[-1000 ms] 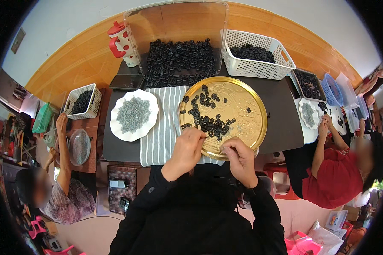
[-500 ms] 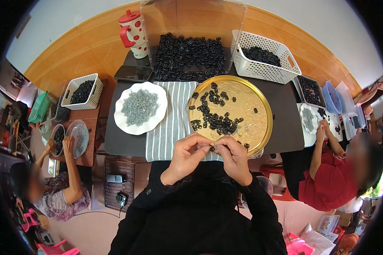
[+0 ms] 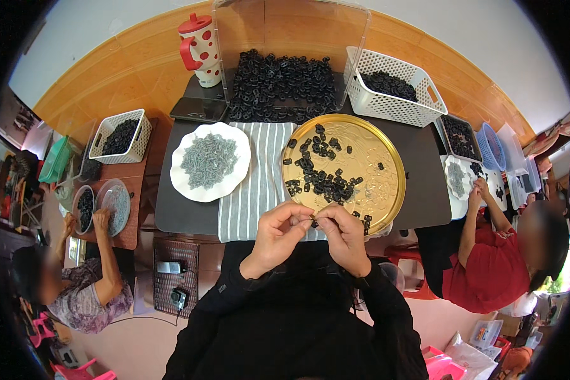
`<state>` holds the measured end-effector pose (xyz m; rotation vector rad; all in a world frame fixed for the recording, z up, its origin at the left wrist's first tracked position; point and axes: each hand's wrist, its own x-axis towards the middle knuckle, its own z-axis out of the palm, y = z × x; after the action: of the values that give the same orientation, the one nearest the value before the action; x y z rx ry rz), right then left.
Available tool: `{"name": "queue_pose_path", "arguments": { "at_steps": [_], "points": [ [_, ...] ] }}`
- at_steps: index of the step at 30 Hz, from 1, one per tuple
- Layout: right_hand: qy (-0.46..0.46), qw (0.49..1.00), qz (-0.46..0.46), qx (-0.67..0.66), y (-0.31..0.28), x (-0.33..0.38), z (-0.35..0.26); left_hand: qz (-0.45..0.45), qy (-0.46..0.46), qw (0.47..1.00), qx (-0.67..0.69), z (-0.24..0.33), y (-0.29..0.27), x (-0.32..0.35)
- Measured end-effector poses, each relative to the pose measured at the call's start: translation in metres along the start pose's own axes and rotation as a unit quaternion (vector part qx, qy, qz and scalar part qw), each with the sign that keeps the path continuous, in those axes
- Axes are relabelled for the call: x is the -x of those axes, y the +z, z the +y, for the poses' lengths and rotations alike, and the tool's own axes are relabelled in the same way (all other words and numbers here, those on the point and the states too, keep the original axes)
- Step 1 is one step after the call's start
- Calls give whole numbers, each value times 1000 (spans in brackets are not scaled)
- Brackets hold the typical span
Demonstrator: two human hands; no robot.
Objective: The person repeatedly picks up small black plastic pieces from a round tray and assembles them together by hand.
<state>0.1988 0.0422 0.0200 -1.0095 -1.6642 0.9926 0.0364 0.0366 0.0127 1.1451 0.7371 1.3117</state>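
My left hand point(image 3: 274, 237) and my right hand point(image 3: 344, 235) meet at the near edge of a round gold tray point(image 3: 386, 209). Both are closed in a fingertip pinch around a small black plastic part point(image 3: 315, 223), which my fingers mostly hide. Whether a screw is in it cannot be seen. Loose black plastic parts point(image 3: 332, 187) lie scattered over the tray, several of them close to my right hand. To the left, a white scalloped plate point(image 3: 178, 179) holds a heap of small grey screws point(image 3: 209, 159). Between plate and tray runs a grey-and-white striped cloth point(image 3: 254, 171), partly under the tray.
A clear bin point(image 3: 354, 63) of black parts stands at the back, beside a white perforated basket point(image 3: 396, 109). A red-dotted tumbler point(image 3: 204, 54) and a dark phone-like slab point(image 3: 198, 109) stand back left. People work at side tables, one left point(image 3: 92, 294), one right point(image 3: 487, 272).
My fingertips have shifted slightly around the small black part, and less of it shows now. The person at left has lowered their hands a little.
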Motion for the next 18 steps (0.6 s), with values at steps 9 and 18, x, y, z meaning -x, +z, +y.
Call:
{"name": "queue_pose_path", "arguments": {
  "at_steps": [9,18],
  "points": [
    [-28,998,-24,56,0,-1,0,41,47,998,-26,-4,9,8],
    [62,994,38,-87,-4,7,0,65,52,997,-5,-6,10,8]
  ]
}}
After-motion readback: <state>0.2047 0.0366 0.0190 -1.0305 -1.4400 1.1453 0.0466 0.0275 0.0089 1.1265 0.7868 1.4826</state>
